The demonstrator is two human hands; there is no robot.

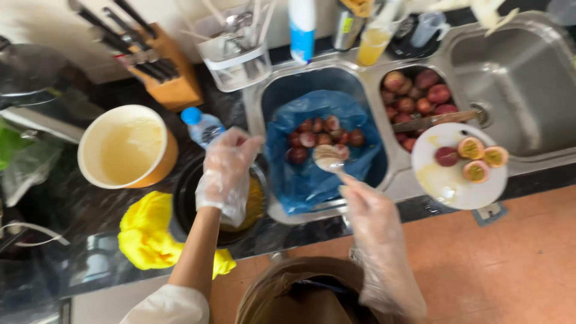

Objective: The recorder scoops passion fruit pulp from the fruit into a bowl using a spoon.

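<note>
Head view. Both hands wear thin clear plastic gloves. The left hand (227, 174), at centre left of the frame, is curled closed over the black bowl (186, 198); it appears to hold a fruit half, but the glove and blur hide it, so this cannot be confirmed. The bowl holds yellow pulp (255, 201), partly seen beside the palm. The right hand (366, 207), at lower centre, is closed on the handle of a spoon (329, 159), whose bowl points up over the blue bag (312, 180).

Judgement on the work in hand: scooping goes best with the fruit kept directly above the bowl and the spoon run round the inside of the shell, so no pulp drips on the counter.

Surroundings. The blue bag lines a small sink basin at centre and holds emptied dark red shells (318, 139). To its right, a second basin holds whole fruit (420, 96) with a knife (438, 120) laid across it. A white plate (450, 186) at right carries cut halves (477, 159) and overhangs the counter edge, which looks risky. A yellow cloth (150, 231) lies just beside the bowl at lower left. A cream tub (126, 147), a small bottle (201, 126) and a knife block (171, 78) stand at upper left, crowding the bowl.
</note>
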